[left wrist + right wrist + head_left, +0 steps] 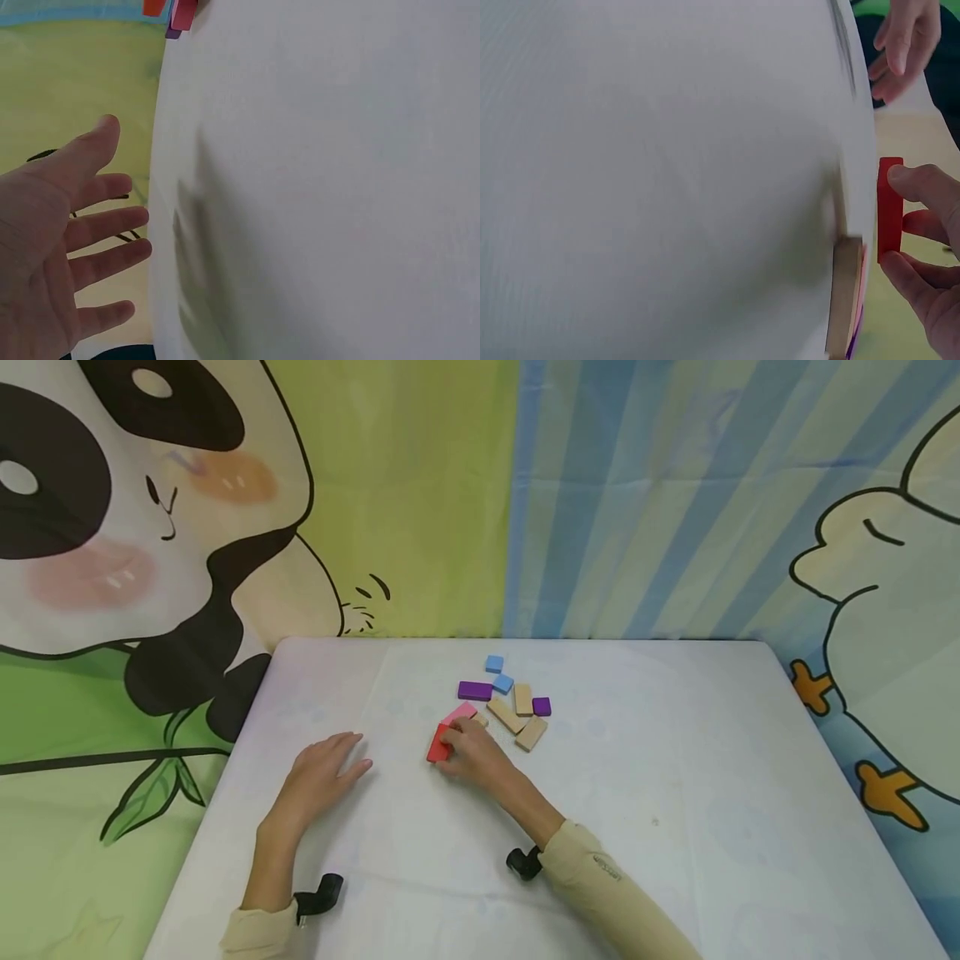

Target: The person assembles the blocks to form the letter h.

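Between the thumb and fingers of my right hand (480, 760) is a red rectangular block (438, 745). The right wrist view shows this block (889, 208) upright, pinched near its two ends and above the tabletop. A pink block (460, 712) lies just behind it in the head view, partly covered by the hand. Beside the fingers, a tan block (480, 720) is also partly hidden. My left hand (318, 777) is over the left part of the table with fingers spread and holds nothing; the left wrist view shows its bare palm (34, 240).
Behind and right of my right hand lie more blocks: a long purple block (475, 691), a small purple block (542, 707), two blue blocks (494, 663) and several tan blocks (531, 734). The white-covered table (675, 793) meets a cartoon-printed curtain (420, 527) at its back edge.
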`<state>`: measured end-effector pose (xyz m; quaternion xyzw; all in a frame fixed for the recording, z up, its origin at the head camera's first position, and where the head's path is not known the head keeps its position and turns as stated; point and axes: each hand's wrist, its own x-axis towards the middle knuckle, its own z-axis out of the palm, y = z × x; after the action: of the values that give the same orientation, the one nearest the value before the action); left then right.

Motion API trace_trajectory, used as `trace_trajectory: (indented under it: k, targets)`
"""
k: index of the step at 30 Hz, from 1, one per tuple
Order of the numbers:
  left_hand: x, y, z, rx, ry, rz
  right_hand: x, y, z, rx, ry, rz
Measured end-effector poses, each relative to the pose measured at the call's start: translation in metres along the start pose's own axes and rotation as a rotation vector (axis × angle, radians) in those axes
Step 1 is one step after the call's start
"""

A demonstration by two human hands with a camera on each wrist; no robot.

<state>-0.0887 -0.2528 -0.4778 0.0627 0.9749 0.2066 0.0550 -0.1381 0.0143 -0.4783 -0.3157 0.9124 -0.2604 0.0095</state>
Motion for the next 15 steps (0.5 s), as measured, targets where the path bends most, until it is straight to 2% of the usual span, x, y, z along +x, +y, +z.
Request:
trace_trajectory:
  k: [4,9,15]
  targets:
    - [-0.005,-0.006,-0.004,0.009,0.003,-0.007,0.014,-0.021,0.013,-0.080,-0.083,-0.032]
    - [-0.009,-0.015,-0.010,0.025,0.022,-0.014,0.034,-0.049,0.027,-0.107,-0.197,-0.028]
    - [-0.014,-0.026,-0.013,0.037,0.036,-0.020,0.049,-0.063,0.042,-0.122,-0.248,-0.066]
